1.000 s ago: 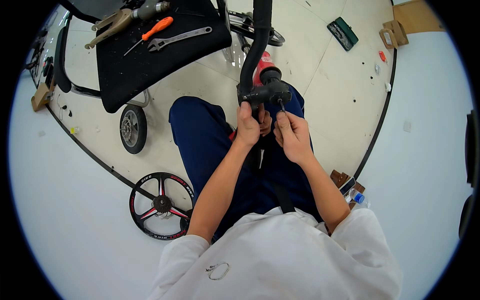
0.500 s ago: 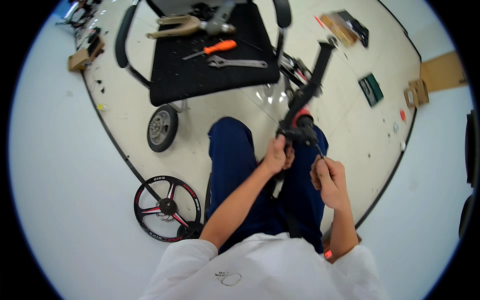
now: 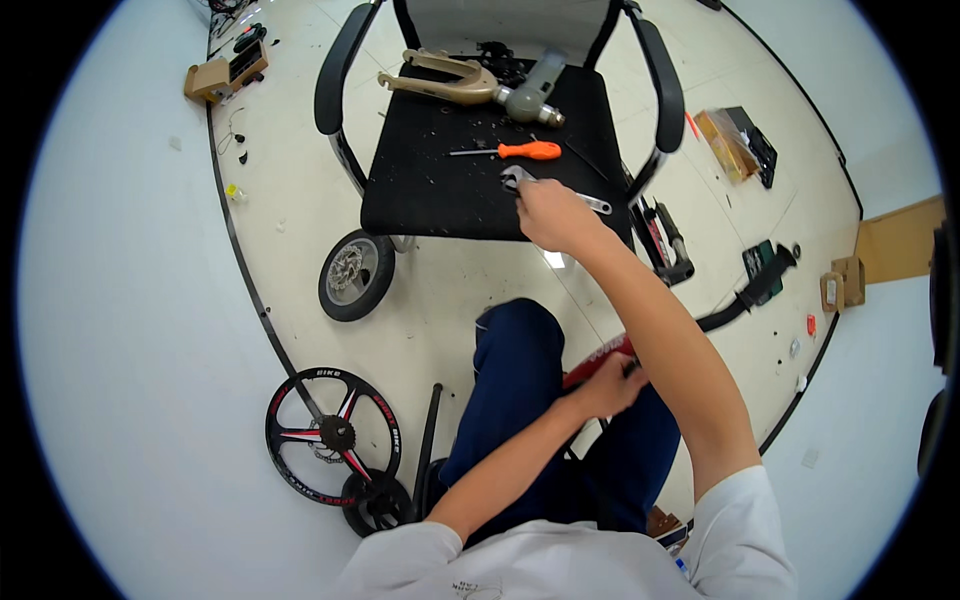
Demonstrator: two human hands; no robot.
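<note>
My right hand [image 3: 558, 213] is stretched out over the black chair seat, its fingers curled at an adjustable wrench [image 3: 595, 203]. The wrench still lies on the seat; my knuckles cover its middle, and the fingertips are partly hidden. Down by my right thigh, my left hand [image 3: 608, 388] is closed around a dark part beside a red tube [image 3: 600, 358], seemingly the handlebar stem. A black handlebar [image 3: 745, 300] with a rubber grip slants out beyond my right forearm, which hides its inner end. An orange-handled screwdriver [image 3: 530, 150] lies just beyond the wrench.
The chair seat [image 3: 410, 200] also bears a tan fork [image 3: 450, 80] joined to a grey part. A small tyred wheel [image 3: 357, 275] stands left of the chair; a black spoked wheel [image 3: 300, 390] leans at the left wall. Boxes [image 3: 730, 145] lie at right on the floor.
My right hand has left the stem, where it held a thin metal tool, and reached forward to the wrench. The handlebar has swung down to the right. My view has shifted too.
</note>
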